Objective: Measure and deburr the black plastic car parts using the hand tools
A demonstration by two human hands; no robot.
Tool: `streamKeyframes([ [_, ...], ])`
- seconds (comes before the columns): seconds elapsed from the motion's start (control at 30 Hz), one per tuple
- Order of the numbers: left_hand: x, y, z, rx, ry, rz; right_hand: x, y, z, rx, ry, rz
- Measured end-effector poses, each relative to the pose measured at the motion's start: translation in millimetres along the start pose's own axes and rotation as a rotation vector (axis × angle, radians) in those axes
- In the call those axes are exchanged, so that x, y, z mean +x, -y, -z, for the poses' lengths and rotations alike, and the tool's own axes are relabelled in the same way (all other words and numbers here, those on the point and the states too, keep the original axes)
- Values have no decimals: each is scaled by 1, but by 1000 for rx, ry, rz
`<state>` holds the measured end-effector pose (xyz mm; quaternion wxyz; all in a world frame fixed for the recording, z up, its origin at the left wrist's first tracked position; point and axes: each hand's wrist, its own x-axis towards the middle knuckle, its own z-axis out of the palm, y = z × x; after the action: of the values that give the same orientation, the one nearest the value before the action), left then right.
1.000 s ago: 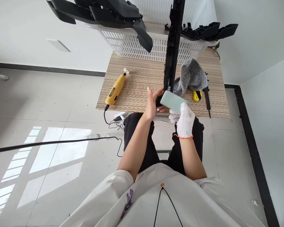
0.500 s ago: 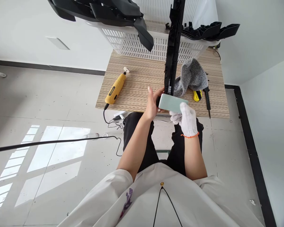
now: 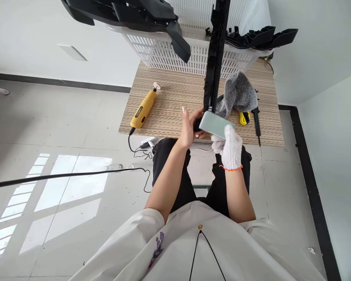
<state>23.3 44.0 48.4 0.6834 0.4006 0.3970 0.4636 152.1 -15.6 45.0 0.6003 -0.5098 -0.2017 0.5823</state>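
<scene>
The near end of a long black plastic part (image 3: 213, 66) rests in my bare left hand (image 3: 188, 130), whose thumb points up along its side. Farther off, the part reaches up over the front of the basket. In a white knit glove, my right hand (image 3: 231, 146) is closed round the right end of a pale green flat rectangular block (image 3: 215, 124). The block lies tilted across the near end of the black part and hides some of it; whether the two touch, I cannot tell.
On the striped wooden table (image 3: 175, 93) lie a yellow corded rotary tool (image 3: 144, 109), a grey cloth (image 3: 240, 93), a yellow-and-black tool (image 3: 244, 118) and black calipers (image 3: 256, 123). Behind stands a white slatted basket (image 3: 163, 48) with more black plastic parts (image 3: 263, 37).
My right hand has tilted the pale green block, its left end now higher and slightly farther right. More of the black part's near end shows. My left hand has hardly moved.
</scene>
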Motion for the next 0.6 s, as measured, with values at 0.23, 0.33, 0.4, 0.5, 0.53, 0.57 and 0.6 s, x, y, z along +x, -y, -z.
streamKeyframes([
  [0.23,0,1,1,-37,22,-22,3,-3,3,30,-80,47],
  [0.33,0,2,2,-48,11,-17,3,-5,2,-23,34,-35],
  [0.4,0,1,2,-46,6,-1,3,-5,3,-46,76,-59],
  [0.5,0,0,0,-34,8,14,6,-4,4,10,-2,7],
  [0.53,-1,-1,0,-32,9,14,6,-4,5,28,-24,21],
  [0.57,-1,-1,0,-32,11,13,6,-3,5,32,-23,17],
  [0.6,-1,0,0,-32,12,13,6,-3,4,20,1,-1],
])
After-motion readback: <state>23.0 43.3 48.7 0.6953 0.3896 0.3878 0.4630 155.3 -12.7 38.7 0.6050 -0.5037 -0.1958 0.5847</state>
